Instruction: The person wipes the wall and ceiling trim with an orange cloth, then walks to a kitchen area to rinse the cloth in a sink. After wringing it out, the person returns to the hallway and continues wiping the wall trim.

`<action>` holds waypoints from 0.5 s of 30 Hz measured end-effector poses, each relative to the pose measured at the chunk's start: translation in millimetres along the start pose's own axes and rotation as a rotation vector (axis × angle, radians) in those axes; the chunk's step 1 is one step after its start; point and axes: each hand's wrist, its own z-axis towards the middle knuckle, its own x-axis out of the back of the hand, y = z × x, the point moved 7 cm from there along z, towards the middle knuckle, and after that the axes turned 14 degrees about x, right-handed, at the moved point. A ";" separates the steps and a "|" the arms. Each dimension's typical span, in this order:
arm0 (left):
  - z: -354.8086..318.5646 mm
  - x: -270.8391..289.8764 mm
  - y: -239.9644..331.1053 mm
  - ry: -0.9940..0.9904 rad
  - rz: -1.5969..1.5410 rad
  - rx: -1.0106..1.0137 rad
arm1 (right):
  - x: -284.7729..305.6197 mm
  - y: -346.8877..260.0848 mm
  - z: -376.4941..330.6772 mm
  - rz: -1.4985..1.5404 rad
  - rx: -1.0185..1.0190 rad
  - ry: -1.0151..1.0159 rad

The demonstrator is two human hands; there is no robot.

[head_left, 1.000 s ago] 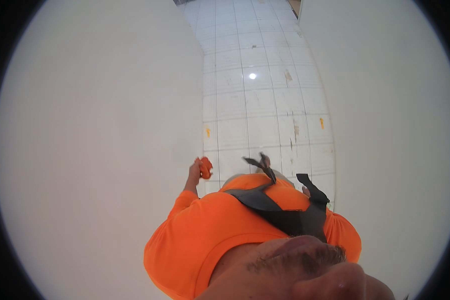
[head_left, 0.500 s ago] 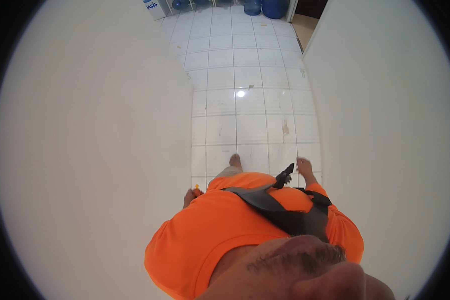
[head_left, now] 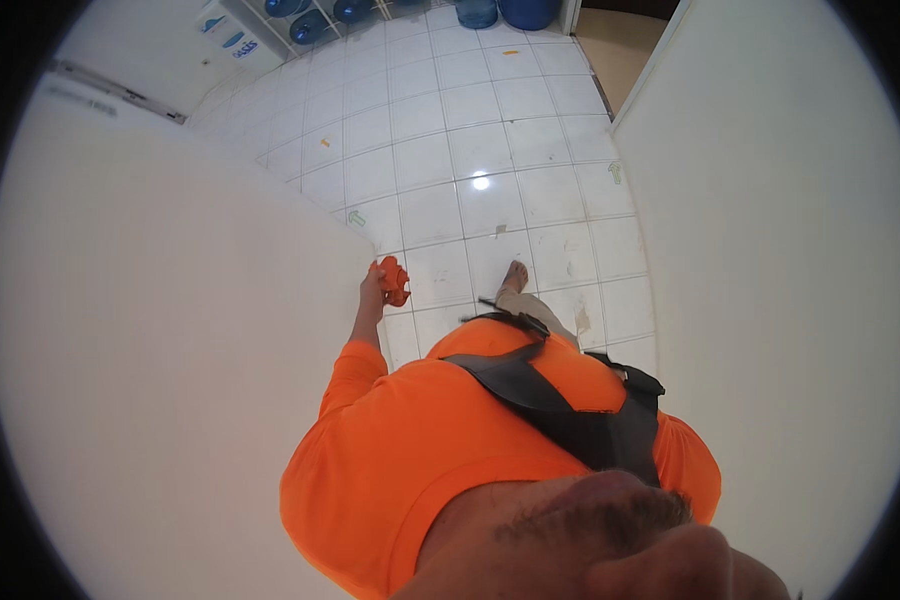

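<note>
My left hand (head_left: 373, 283) is stretched forward at my left side, close to the end of the left wall. Its fingers are closed on a crumpled orange thing (head_left: 396, 283) with ragged edges, whose kind I cannot make out. The orange thing hangs above the tiled floor and touches nothing but the hand. My right hand is out of sight, with only the orange right sleeve showing beside my body.
White walls (head_left: 150, 330) flank me on both sides. Ahead, the tiled floor (head_left: 430, 160) widens to the left. Large blue water bottles (head_left: 311, 27) rest on a rack at the far left, and blue containers (head_left: 528, 12) stand beside a doorway (head_left: 620, 50) at the far right.
My left hand has swung forward with the orange thing. The right hand has gone out of view. I have walked forward, and more of the floor and the bottle rack shows at the left.
</note>
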 end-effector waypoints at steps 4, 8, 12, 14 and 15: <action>15.3 -43.6 8.9 0.019 -0.048 0.117 | 123.8 -2.5 69.9 0.014 -0.132 0.028; 57.0 -56.6 21.2 -0.102 -0.164 0.224 | 317.2 -45.8 159.1 0.384 -0.041 0.536; 146.0 -24.3 8.4 -0.577 -0.704 0.132 | 437.4 -88.9 250.2 0.438 0.052 0.714; 210.8 -44.1 77.9 -0.582 -0.585 0.125 | 488.9 -81.8 298.2 0.476 0.012 0.765; 247.4 -72.0 111.5 -0.610 -0.530 0.141 | 504.6 -56.5 311.9 0.419 -0.027 0.805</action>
